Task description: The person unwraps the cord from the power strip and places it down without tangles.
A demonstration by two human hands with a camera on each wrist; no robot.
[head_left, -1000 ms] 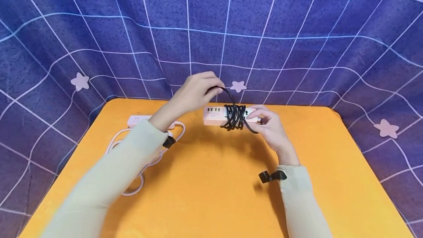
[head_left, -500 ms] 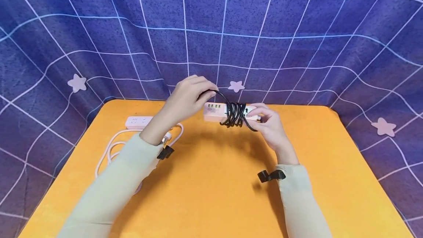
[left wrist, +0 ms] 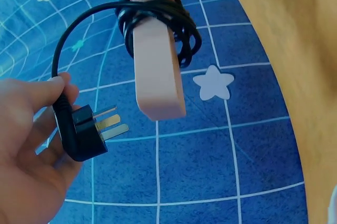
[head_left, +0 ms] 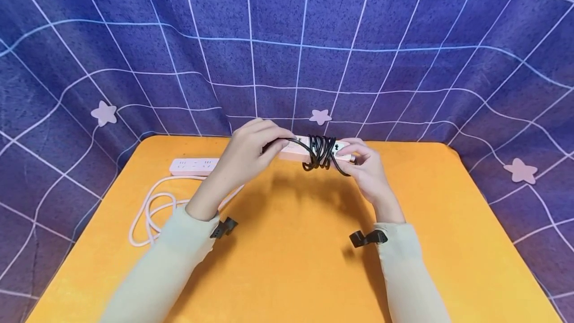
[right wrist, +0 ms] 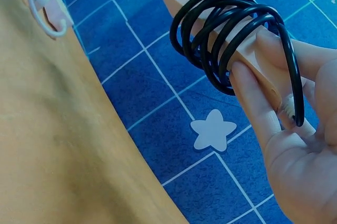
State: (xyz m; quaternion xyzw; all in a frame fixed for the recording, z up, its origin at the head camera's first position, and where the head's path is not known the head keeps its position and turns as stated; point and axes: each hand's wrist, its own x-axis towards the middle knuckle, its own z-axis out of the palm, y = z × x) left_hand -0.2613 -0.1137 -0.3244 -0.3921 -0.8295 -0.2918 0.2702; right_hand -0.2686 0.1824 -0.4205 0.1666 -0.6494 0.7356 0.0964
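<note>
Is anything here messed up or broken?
Nothing looks broken or spilled. The black cord looks messy: its turns around the held power strip cross unevenly. The pale cord lies in loose loops at the left of the orange table, so it looks untidy too.

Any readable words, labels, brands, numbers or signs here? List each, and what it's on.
None can be read in any view.
Held power strip: any print on it is too small or blurred.
Other power strip, on the orange table: no lettering can be made out.
Three-pin plug: none visible on the sides shown.
</note>
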